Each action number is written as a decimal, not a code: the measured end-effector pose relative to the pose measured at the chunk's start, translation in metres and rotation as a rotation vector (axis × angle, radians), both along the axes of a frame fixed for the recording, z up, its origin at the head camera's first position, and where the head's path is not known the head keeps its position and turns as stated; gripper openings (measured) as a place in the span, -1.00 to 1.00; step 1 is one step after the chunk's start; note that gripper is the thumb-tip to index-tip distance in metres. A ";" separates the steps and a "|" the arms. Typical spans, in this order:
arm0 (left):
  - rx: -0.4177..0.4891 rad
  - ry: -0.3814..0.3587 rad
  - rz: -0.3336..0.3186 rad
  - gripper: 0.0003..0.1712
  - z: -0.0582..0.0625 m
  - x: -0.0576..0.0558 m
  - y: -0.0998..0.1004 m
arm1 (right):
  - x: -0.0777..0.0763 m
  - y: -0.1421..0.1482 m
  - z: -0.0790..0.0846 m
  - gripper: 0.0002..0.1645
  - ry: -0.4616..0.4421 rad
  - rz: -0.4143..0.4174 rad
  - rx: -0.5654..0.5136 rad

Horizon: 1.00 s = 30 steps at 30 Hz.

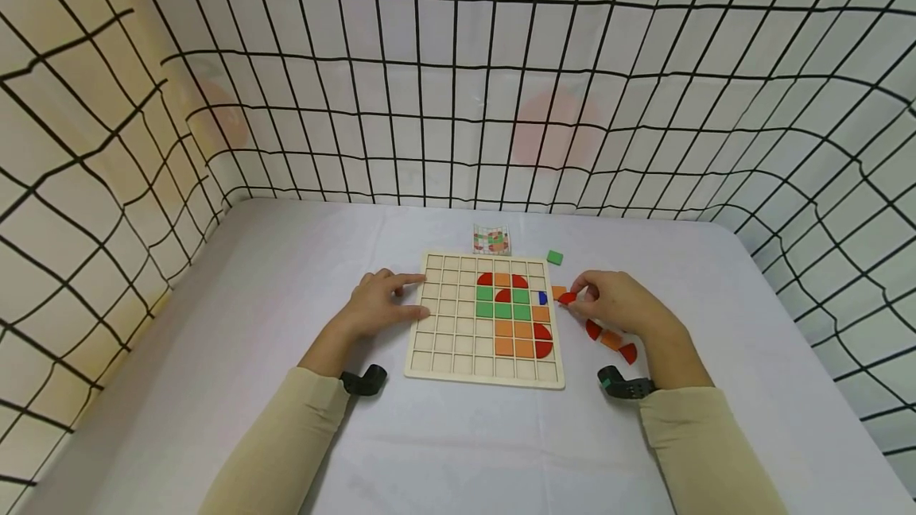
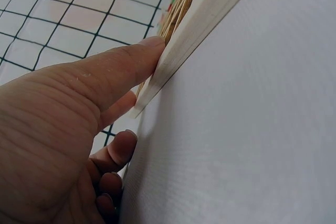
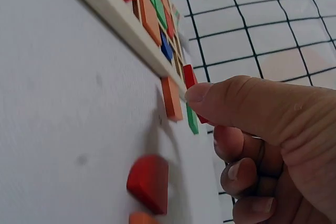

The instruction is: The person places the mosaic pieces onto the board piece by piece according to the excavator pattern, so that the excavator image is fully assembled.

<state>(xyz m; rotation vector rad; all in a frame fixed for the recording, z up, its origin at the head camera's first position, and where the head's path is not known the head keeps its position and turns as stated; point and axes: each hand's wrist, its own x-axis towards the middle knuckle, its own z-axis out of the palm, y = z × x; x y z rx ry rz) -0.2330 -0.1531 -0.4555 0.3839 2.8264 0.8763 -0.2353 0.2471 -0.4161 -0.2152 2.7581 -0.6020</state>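
One red piece [image 1: 567, 298] fingertip-pinched in right hand [image 1: 617, 302].

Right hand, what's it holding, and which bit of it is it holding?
The right hand holds a red piece, pinched at the side nearest the hand.
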 end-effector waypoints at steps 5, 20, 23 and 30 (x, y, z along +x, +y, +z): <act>0.004 -0.008 0.005 -0.22 0.001 0.001 0.000 | 0.004 -0.019 0.007 -0.65 0.026 0.038 -0.007; 0.009 -0.006 0.008 -0.21 0.000 0.001 0.000 | 0.022 -0.086 0.001 -0.69 0.133 0.310 -0.018; 0.006 -0.009 0.005 -0.21 0.000 0.001 0.000 | 0.025 -0.097 -0.004 -0.71 0.129 0.347 -0.008; 0.003 0.002 0.002 -0.21 -0.001 0.000 0.000 | 0.028 -0.109 -0.010 -0.71 0.154 0.361 0.036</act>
